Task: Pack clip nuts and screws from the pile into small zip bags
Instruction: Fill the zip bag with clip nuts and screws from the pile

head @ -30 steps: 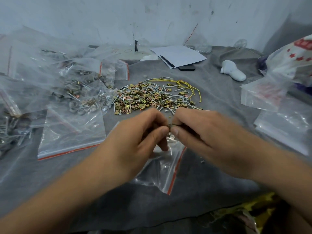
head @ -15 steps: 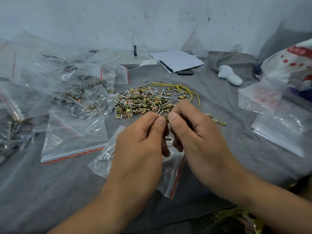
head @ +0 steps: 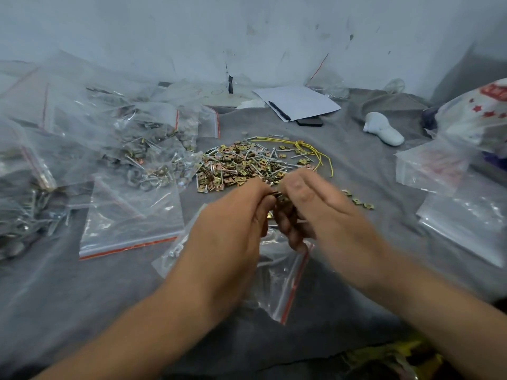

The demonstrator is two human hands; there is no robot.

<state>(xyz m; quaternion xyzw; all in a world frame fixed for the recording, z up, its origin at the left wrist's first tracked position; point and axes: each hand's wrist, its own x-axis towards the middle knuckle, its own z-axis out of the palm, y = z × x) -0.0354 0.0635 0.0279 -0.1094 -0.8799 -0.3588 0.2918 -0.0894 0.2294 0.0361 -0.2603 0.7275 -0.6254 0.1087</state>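
Observation:
A pile of brass clip nuts and silver screws (head: 241,165) lies on the grey cloth just beyond my hands. My left hand (head: 230,237) and my right hand (head: 323,212) meet fingertip to fingertip above a small zip bag (head: 279,272) with a red strip. Both pinch small brass clip nuts (head: 279,197) between them. A few screws lie inside the bag's left corner. Three loose clip nuts (head: 358,201) sit to the right of my right hand.
Filled zip bags (head: 142,149) heap at the left, with an empty zip bag (head: 129,218) in front of them. More empty bags (head: 461,204) lie at the right. A yellow wire (head: 310,152), paper with a pen (head: 296,102), a phone and a white object (head: 384,133) sit behind.
Both hands have stayed together over the bag, shifting slightly away from me toward the pile. The right thumb has lifted and the fingers blur with motion.

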